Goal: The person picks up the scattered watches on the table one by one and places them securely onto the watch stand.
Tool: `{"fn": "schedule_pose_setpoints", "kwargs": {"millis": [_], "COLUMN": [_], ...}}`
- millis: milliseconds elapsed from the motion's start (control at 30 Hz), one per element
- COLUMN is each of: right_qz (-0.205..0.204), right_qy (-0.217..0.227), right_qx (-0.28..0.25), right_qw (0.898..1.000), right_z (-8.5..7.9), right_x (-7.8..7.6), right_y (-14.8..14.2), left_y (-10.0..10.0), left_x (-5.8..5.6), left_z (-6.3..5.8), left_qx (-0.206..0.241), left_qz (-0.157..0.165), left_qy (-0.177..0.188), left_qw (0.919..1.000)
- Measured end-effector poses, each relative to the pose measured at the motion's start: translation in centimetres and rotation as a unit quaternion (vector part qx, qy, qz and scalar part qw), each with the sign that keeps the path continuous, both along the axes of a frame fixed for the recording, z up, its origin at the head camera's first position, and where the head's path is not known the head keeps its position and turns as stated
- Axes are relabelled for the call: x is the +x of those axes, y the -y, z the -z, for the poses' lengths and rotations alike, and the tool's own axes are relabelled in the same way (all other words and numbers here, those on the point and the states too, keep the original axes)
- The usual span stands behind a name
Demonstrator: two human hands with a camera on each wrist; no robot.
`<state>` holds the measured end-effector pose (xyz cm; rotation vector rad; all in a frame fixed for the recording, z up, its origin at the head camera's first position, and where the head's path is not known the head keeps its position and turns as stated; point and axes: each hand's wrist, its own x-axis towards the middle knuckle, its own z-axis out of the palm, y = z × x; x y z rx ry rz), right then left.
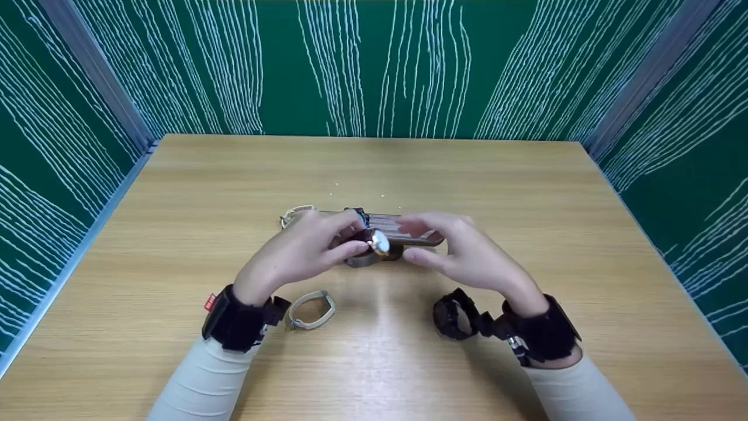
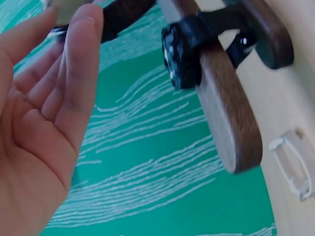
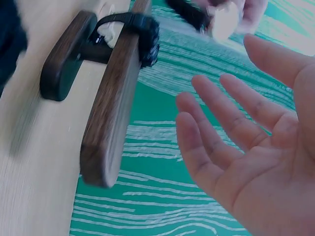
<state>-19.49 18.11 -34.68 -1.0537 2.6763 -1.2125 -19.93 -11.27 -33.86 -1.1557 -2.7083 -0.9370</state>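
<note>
My left hand [image 1: 310,242] pinches a wristwatch [image 1: 380,242] with a gold-coloured case and dark brown strap, its thumb and fingertips at the case. The watch hangs in front of a dark wooden T-bar display stand [image 1: 422,238]. Across from it, my right hand [image 1: 473,251] holds nothing, its fingers apart and slightly bent beside the stand's right end. A black watch [image 2: 179,54] is looped around the stand's bar, left of the middle. In the right wrist view, the bar [image 3: 106,123] is bare at its right end.
A pale-strapped watch [image 1: 312,310] lies looped on the table near the left wrist. Another white-strapped one [image 1: 295,213] is behind the stand's left end. A black looped watch [image 1: 453,316] sits near the right wrist. Green patterned panels [image 1: 374,70] enclose the table.
</note>
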Motion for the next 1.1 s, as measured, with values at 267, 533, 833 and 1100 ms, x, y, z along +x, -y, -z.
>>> {"fn": "schedule_pose_setpoints", "kwargs": {"millis": [267, 533, 833, 1100], "right_qz": [0.0, 0.04, 0.051, 0.077], "right_qy": [0.034, 0.058, 0.086, 0.075], "right_qx": [-0.013, -0.023, -0.024, -0.027], "right_qw": [0.999, 0.997, 0.995, 0.994], "right_z": [-0.3, 0.0, 0.1, -0.1], "right_x": [0.8, 0.9, 0.8, 0.8], "right_y": [1.0, 1.1, 0.9, 0.9], "left_y": [-1.5, -1.8, -1.6, -1.7], "left_x": [0.2, 0.3, 0.2, 0.0], "left_z": [0.6, 0.9, 1.0, 1.2], "left_qx": [0.031, 0.03, 0.018, 0.023], "left_qz": [0.021, 0.015, 0.007, 0.001], "left_qy": [0.002, 0.0, 0.001, -0.007], "left_qw": [0.9993, 0.9994, 0.9998, 0.9997]}}
